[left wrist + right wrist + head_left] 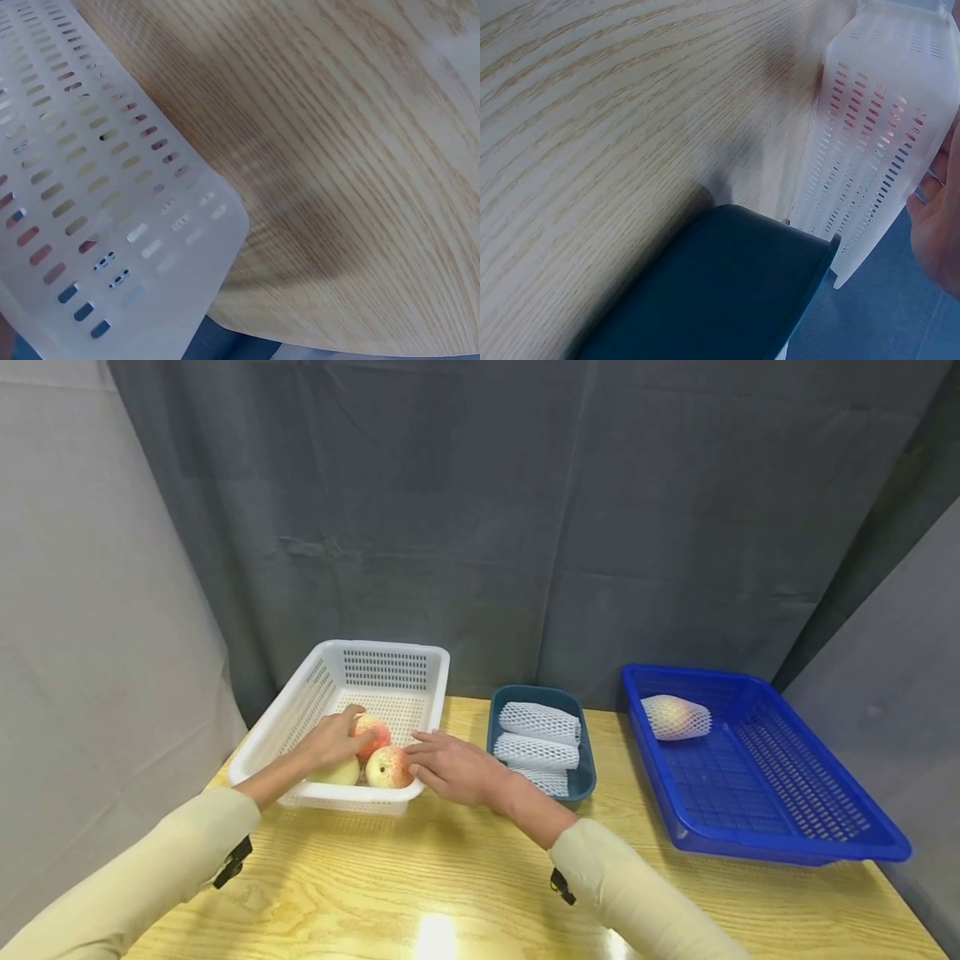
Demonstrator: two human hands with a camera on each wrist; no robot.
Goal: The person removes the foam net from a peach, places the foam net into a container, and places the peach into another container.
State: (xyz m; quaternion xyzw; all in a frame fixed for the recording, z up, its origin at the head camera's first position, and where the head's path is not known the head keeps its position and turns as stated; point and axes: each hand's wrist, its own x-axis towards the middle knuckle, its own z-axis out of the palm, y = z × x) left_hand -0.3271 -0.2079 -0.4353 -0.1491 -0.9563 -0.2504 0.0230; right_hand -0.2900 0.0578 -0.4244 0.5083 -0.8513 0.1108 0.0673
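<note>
Three peaches lie at the near end of a white perforated basket (438,693) in the head view. My left hand (330,743) reaches over its left side, with thumb and fingers around the reddish rear peach (373,732). Below that hand is a paler peach (337,772), partly covered. My right hand (457,768) extends over the basket's right rim, its fairly straight fingers touching the front peach (387,768). In the right wrist view, part of the right hand (937,225) shows beside the basket wall (870,150). The left wrist view shows mainly the basket's outer wall (97,187).
A dark teal tray (587,768) holds several white foam net sleeves (538,750), just right of the white basket. Farther right, a blue basket (772,777) contains one peach in a foam net (675,718). Everything stands on a wooden table (360,885) before a grey curtain.
</note>
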